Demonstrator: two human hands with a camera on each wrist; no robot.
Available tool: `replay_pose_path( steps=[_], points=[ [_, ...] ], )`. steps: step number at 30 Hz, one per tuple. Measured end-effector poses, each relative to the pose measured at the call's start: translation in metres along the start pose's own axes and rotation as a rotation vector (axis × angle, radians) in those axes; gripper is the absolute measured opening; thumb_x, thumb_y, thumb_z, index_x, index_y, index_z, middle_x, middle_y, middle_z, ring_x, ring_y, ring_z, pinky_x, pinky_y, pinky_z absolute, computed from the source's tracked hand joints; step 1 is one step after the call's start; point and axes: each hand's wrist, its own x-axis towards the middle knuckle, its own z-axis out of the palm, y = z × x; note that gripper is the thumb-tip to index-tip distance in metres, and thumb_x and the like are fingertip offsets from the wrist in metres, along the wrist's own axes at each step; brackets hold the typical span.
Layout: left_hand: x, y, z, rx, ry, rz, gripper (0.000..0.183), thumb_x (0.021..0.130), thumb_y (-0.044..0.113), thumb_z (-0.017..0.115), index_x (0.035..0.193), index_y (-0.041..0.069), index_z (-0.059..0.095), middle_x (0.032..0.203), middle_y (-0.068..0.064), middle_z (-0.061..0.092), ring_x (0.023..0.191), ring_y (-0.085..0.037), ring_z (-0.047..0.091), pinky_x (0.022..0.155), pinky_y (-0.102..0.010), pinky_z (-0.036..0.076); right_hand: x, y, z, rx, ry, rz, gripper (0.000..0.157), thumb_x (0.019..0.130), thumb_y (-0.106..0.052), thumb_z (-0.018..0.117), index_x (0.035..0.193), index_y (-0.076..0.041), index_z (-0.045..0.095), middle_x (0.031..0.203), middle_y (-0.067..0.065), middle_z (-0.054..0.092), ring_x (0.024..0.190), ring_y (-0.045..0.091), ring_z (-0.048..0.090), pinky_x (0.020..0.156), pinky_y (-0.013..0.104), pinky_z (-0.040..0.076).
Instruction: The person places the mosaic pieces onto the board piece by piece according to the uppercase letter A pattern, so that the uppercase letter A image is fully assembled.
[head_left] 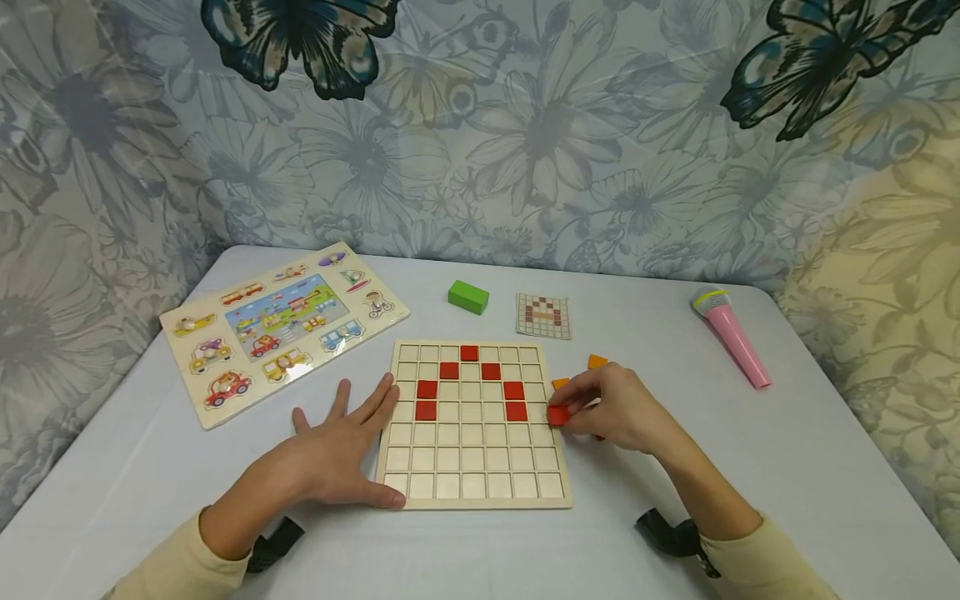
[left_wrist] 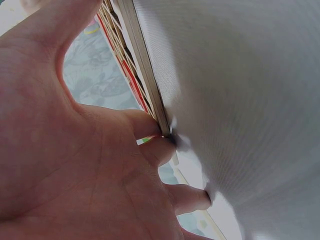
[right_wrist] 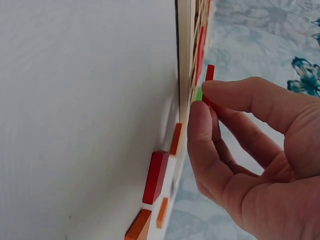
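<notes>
A square wooden grid board [head_left: 472, 458] lies flat on the table, with several red tiles [head_left: 469, 353] set in its upper cells in a peaked arch. My left hand [head_left: 333, 454] is spread along the board's left edge, thumb at the near left corner and fingertips touching the side. At the right edge, my right hand [head_left: 618, 408] pinches a red square tile [head_left: 557, 415] between thumb and fingers, just above the board's rim. In the right wrist view a red tile [right_wrist: 156, 177] and several orange tiles [right_wrist: 176, 139] lie on the cloth beneath that hand.
A picture puzzle board [head_left: 217, 325] lies at the back left. Behind the grid board are a green block [head_left: 468, 297] and a small pattern card [head_left: 543, 317]. A pink toy microphone [head_left: 731, 337] lies at the far right. Patterned cloth [head_left: 525, 142] hangs behind the table.
</notes>
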Motion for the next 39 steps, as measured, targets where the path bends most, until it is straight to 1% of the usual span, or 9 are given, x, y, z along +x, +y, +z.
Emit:
replay_pose_path(
  steps=[6, 11, 13, 17, 21, 27, 33, 39],
  points=[
    [0.000, 0.001, 0.000, 0.001, 0.001, 0.003, 0.138, 0.068, 0.075, 0.084, 0.169, 0.013, 0.014, 0.178, -0.001, 0.001, 0.154, -0.062, 0.002, 0.088, -0.099, 0.009, 0.000, -0.002, 0.002, -0.007, 0.010, -0.022, 0.024, 0.076, -0.001, 0.082, 0.096, -0.014, 0.083, 0.092, 0.003, 0.074, 0.080, 0.018, 0.065, 0.058, 0.030, 0.055],
    [-0.001, 0.000, 0.000, -0.001, -0.001, 0.002, 0.137, 0.068, 0.075, 0.084, 0.169, 0.013, 0.014, 0.178, -0.001, 0.000, 0.154, -0.062, 0.002, 0.089, -0.099, 0.009, 0.000, -0.003, 0.004, -0.014, 0.019, -0.026, 0.023, 0.076, -0.002, 0.085, 0.095, -0.015, 0.083, 0.108, 0.007, 0.076, 0.081, 0.016, 0.066, 0.061, 0.028, 0.055],
    [-0.001, 0.000, 0.000, -0.004, -0.002, 0.002, 0.137, 0.068, 0.075, 0.084, 0.169, 0.013, 0.014, 0.178, -0.001, 0.000, 0.154, -0.062, 0.002, 0.089, -0.099, 0.008, 0.001, -0.004, 0.005, -0.015, 0.018, -0.023, 0.024, 0.076, -0.002, 0.084, 0.095, -0.015, 0.084, 0.111, 0.007, 0.075, 0.081, 0.016, 0.066, 0.064, 0.027, 0.055],
    [-0.001, 0.000, 0.000, -0.002, -0.002, 0.002, 0.137, 0.068, 0.075, 0.083, 0.169, 0.013, 0.015, 0.178, -0.001, 0.000, 0.154, -0.062, 0.001, 0.089, -0.099, 0.008, 0.003, -0.006, 0.008, -0.012, 0.003, -0.018, 0.027, 0.075, 0.003, 0.082, 0.096, -0.015, 0.083, 0.103, 0.004, 0.076, 0.081, 0.016, 0.067, 0.069, 0.026, 0.055],
    [0.000, 0.000, 0.000, 0.005, 0.003, 0.004, 0.137, 0.067, 0.075, 0.083, 0.168, 0.012, 0.015, 0.178, -0.001, 0.000, 0.154, -0.062, 0.002, 0.089, -0.099, 0.009, 0.002, -0.008, 0.011, 0.003, -0.015, -0.010, 0.028, 0.075, 0.004, 0.081, 0.096, -0.014, 0.083, 0.097, 0.001, 0.076, 0.081, 0.016, 0.066, 0.071, 0.027, 0.056],
    [-0.001, 0.000, 0.000, 0.009, 0.004, 0.009, 0.138, 0.068, 0.076, 0.082, 0.169, 0.012, 0.014, 0.178, -0.001, -0.002, 0.154, -0.062, 0.001, 0.089, -0.099, 0.008, 0.000, -0.013, 0.013, 0.024, -0.012, -0.006, 0.026, 0.077, 0.003, 0.083, 0.096, -0.015, 0.083, 0.098, 0.000, 0.076, 0.081, 0.016, 0.066, 0.070, 0.027, 0.056],
    [-0.001, -0.001, -0.001, 0.004, 0.003, 0.012, 0.137, 0.069, 0.076, 0.082, 0.169, 0.012, 0.013, 0.178, -0.001, -0.002, 0.155, -0.061, 0.001, 0.089, -0.098, 0.007, 0.002, -0.014, 0.014, 0.039, -0.026, -0.031, 0.026, 0.078, 0.001, 0.085, 0.097, -0.016, 0.083, 0.099, 0.000, 0.077, 0.084, 0.016, 0.067, 0.070, 0.026, 0.055],
    [-0.002, -0.001, -0.001, -0.006, -0.001, 0.010, 0.137, 0.068, 0.076, 0.083, 0.169, 0.013, 0.013, 0.178, 0.000, -0.002, 0.155, -0.061, 0.000, 0.090, -0.098, 0.007, 0.005, -0.018, 0.018, 0.040, -0.039, -0.022, 0.027, 0.075, -0.001, 0.087, 0.097, -0.016, 0.083, 0.093, -0.002, 0.077, 0.082, 0.017, 0.066, 0.071, 0.026, 0.055]
  ],
)
